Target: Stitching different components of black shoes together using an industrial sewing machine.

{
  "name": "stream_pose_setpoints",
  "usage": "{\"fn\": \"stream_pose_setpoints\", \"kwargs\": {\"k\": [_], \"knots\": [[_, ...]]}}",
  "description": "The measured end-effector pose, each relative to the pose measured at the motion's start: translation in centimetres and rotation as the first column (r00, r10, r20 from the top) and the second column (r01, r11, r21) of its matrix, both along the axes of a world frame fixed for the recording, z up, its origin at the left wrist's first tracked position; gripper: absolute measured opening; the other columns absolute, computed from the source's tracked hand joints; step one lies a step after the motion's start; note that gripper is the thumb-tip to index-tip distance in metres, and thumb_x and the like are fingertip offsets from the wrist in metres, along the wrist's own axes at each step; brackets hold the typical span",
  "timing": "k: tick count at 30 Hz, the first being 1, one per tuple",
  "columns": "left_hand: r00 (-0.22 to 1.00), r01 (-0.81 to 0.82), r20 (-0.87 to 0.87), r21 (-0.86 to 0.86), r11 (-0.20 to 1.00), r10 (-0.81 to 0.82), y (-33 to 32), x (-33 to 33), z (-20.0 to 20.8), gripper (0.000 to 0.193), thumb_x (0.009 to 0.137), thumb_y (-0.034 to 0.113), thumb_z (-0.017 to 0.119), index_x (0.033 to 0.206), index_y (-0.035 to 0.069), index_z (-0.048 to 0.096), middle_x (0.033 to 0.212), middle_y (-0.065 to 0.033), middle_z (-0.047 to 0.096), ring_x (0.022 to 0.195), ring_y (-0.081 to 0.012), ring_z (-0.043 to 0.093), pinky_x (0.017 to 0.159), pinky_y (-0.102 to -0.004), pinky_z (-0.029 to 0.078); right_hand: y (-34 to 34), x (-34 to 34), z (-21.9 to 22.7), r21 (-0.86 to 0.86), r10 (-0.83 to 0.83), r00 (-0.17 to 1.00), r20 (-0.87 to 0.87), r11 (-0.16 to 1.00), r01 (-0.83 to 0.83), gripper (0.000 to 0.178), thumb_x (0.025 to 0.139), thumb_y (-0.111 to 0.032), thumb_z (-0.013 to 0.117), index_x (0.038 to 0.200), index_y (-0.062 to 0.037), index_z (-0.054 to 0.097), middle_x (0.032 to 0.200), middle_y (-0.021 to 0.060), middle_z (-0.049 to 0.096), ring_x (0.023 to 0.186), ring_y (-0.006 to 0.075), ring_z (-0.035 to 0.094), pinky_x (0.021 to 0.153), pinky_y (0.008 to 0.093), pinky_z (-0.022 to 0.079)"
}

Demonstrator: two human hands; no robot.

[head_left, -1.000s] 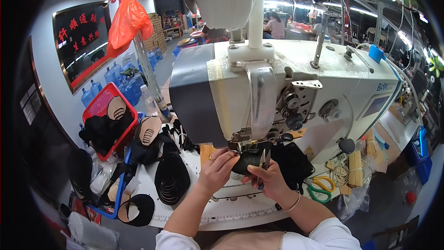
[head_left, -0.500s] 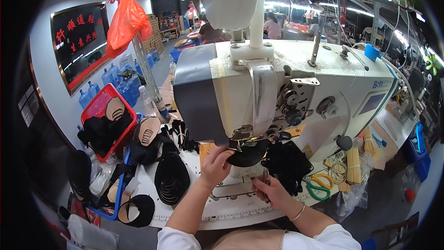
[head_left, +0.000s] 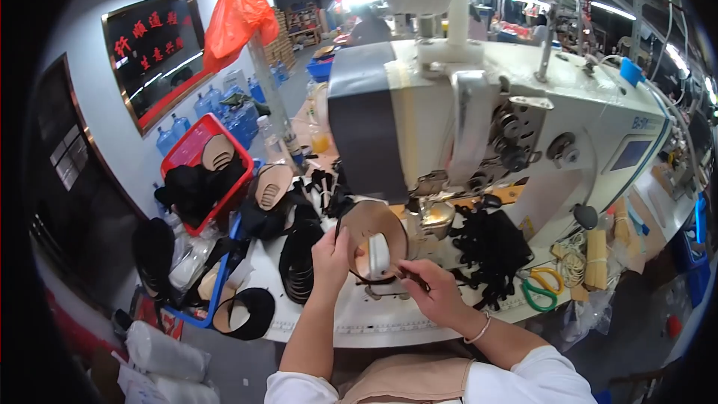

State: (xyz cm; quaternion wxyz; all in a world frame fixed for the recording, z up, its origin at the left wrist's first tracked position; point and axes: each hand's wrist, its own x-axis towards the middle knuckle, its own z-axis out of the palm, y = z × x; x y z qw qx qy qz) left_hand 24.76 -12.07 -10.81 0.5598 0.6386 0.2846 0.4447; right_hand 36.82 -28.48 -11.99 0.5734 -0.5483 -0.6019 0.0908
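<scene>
**Tan shoe piece held at the sewing machine**

Tan on its inner face and edged in black, a curved shoe piece (head_left: 372,233) stands on edge at the centre of the frame, looped around the white post of the sewing machine (head_left: 479,127), just left of the needle area. It seems held upright this way so that its rim can pass close under the presser foot.

The left hand (head_left: 330,253) grips the left side of the loop, thumb and fingers pinched on the edge, and steadies the curve from outside. The right hand (head_left: 434,292) lies lower and to the right, fingers closed on the piece's bottom rim near the post; whether it also holds a small tool cannot be told. The piece thus sits between the two hands, touching both, above the white desk (head_left: 374,322).

At the left of the frame a red basket (head_left: 196,151) holds black uppers with a tan insole on top, likely stock kept within reach. Black straps (head_left: 299,262) lie stacked just left of the left hand. To the right of the machine's post sits a heap of black pieces (head_left: 490,251), and further right green-handled scissors (head_left: 540,288) rest on the desk edge. An orange bag (head_left: 239,11) hangs at upper left.
</scene>
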Motion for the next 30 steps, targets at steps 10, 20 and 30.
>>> {"fn": "stream_pose_setpoints", "kwargs": {"k": [10,20,30], "knots": [[0.948,0.217,0.309,-0.428,0.877,-0.083,-3.4,-6.1,-0.5,0.025,0.089,0.019,0.044,0.101,-0.002,0.051,0.079,-0.0088,0.06,0.054,-0.0139,0.056,0.049,-0.024,0.047,3.3,-3.2,-1.1,0.175,-0.098,0.979,0.179,0.982,0.066,0.028,0.074,-0.004,0.066,0.101,-0.0015,0.055,0.083,0.0123,0.06,0.07,0.0264,0.059,0.062,0.031,0.049],[0.94,0.227,0.327,-0.38,0.897,-0.099,-4.2,-4.9,-0.4,0.024,0.09,0.015,0.043,0.103,-0.003,0.052,0.084,-0.0105,0.062,0.056,-0.0141,0.059,0.051,-0.0236,0.05,2.9,-2.1,0.6,0.239,-0.222,0.934,0.278,0.958,0.157,0.024,0.073,-0.006,0.068,0.095,-0.0047,0.059,0.085,0.0091,0.059,0.068,0.0248,0.059,0.059,0.0316,0.049],[0.957,0.206,0.266,-0.355,0.912,-0.113,-4.8,-5.3,-0.5,0.027,0.089,0.016,0.044,0.105,-0.004,0.053,0.086,-0.0109,0.062,0.058,-0.0144,0.06,0.053,-0.0234,0.05,2.2,-2.3,2.7,0.179,-0.185,0.893,0.41,0.976,0.121,0.019,0.073,-0.01,0.068,0.091,-0.0067,0.062,0.081,0.0045,0.054,0.062,0.0192,0.057,0.054,0.0276,0.048]]}}
